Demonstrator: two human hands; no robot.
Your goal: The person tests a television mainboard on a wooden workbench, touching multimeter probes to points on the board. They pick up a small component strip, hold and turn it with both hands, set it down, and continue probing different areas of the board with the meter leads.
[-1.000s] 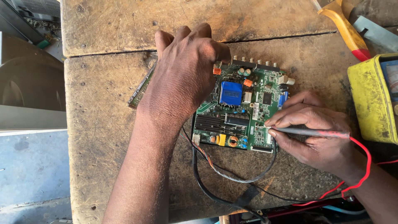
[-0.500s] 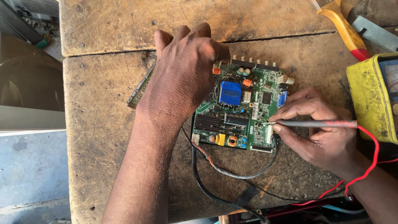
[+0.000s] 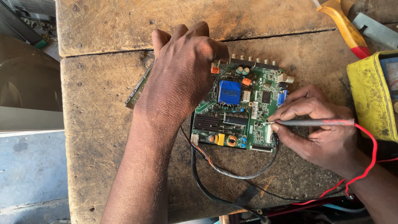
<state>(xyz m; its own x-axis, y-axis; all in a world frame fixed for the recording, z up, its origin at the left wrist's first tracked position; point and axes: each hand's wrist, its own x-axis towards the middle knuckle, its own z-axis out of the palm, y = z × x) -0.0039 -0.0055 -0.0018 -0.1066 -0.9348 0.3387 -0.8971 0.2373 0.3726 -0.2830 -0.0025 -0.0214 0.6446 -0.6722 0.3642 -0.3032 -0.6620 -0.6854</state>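
Note:
A green circuit board [image 3: 244, 110] with a blue block, a black heat sink and a row of sockets along its far edge lies on a worn wooden bench [image 3: 103, 120]. My left hand [image 3: 182, 70] presses down on the board's left part, fingers curled over its far left corner. My right hand [image 3: 319, 128] pinches a thin test probe [image 3: 315, 122] with a red lead [image 3: 369, 153]. The probe's tip touches the board near its right front edge.
A yellow meter [image 3: 371, 95] stands at the right edge of the bench. A yellow and red handled tool [image 3: 346, 29] lies at the far right. Black and grey cables [image 3: 224, 174] loop off the board toward the bench's front edge. A narrow green strip [image 3: 137, 89] sticks out beside my left wrist.
My right hand has shifted the probe a little farther along the board's right edge. My left hand and the board have stayed put.

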